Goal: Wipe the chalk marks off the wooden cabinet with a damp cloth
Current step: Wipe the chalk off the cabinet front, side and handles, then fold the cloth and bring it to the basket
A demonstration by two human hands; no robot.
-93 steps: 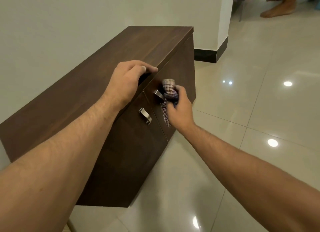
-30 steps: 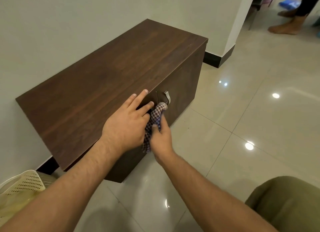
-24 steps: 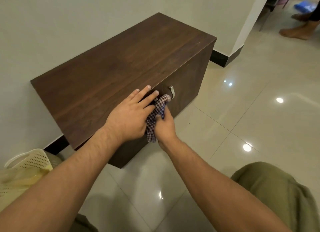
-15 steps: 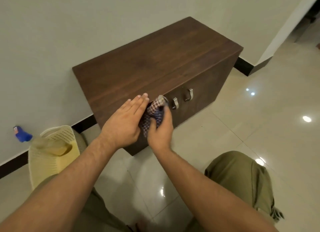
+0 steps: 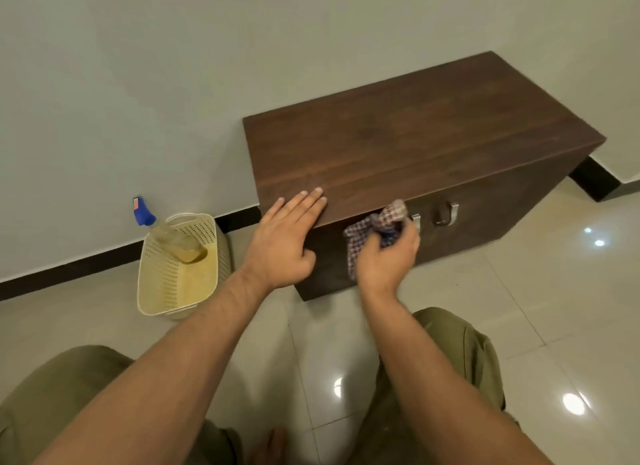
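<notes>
A low dark wooden cabinet (image 5: 415, 138) stands against the pale wall, with two metal handles (image 5: 446, 213) on its front. No chalk marks show on its top. My left hand (image 5: 284, 236) lies flat with fingers spread on the top's front left corner. My right hand (image 5: 388, 256) grips a bunched checked cloth (image 5: 374, 227) against the cabinet's front face, just below the top edge and left of the handles.
A cream perforated basket (image 5: 176, 277) stands on the floor left of the cabinet, holding a spray bottle (image 5: 162, 232) with a blue head. Glossy pale floor tiles (image 5: 519, 308) spread to the right. My knees in olive trousers (image 5: 460, 353) are at the bottom.
The view has swung left and back, bringing the basket and spray bottle into sight. My left hand slid toward the cabinet's left corner. My right hand moved the cloth left of the handles.
</notes>
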